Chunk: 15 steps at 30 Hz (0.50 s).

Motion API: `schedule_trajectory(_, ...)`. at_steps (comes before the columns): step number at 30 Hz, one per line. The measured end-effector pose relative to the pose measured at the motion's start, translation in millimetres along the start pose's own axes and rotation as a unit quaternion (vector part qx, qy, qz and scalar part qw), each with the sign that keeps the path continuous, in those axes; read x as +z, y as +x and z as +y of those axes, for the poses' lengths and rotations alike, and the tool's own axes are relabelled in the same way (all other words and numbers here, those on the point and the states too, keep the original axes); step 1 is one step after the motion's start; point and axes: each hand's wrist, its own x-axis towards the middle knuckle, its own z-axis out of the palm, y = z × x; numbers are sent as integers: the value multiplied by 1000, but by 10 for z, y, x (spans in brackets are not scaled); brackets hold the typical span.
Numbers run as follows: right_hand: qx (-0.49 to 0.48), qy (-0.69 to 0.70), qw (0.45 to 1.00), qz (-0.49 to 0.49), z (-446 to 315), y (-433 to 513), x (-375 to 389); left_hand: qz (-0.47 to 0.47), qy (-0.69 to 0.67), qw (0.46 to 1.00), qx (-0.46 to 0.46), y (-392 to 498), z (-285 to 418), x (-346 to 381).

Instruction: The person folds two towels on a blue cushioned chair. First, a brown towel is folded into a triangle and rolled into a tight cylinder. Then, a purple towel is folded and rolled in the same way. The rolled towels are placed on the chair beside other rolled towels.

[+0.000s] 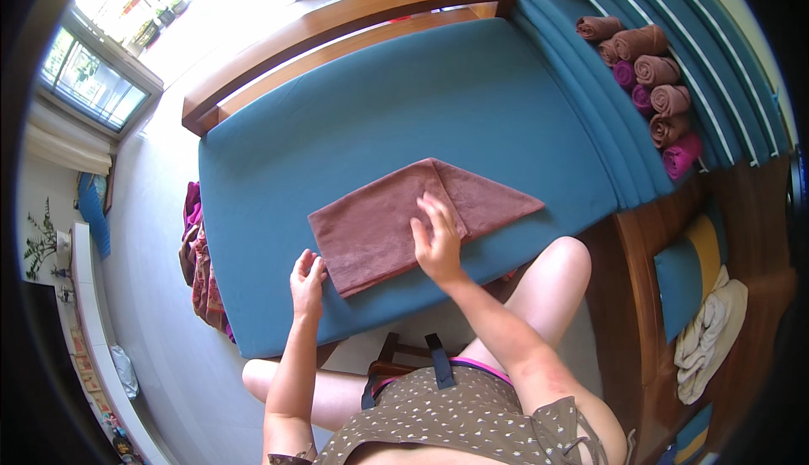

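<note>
A brown cloth, perhaps a towel (379, 231), lies folded on the blue cushion (354, 130) in front of me, with a triangular flap pointing right. My left hand (308, 282) is beside the cloth's lower left edge, fingers slightly bent and holding nothing. Over the right part of the cloth is my right hand (436, 244), its thumb and fingers apart and nothing between them; whether it touches the fabric I cannot tell.
Several rolled brown and magenta cloths (657, 70) are stacked at the upper right against blue cushions. A wooden rail (341, 16) runs along the far edge. Patterned cloths (205, 269) hang at the left edge. A white cloth (711, 338) lies at the right.
</note>
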Motion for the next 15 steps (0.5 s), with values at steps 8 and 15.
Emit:
schedule_trajectory(8, 599, 476, 643, -37, -446, -1014, -340, -86, 268, 958, -62, 190, 279, 89)
schedule_trajectory(15, 613, 548, 565, -71, -565, -954, 174, -240, -72, 931, -265, 364, 576, 36)
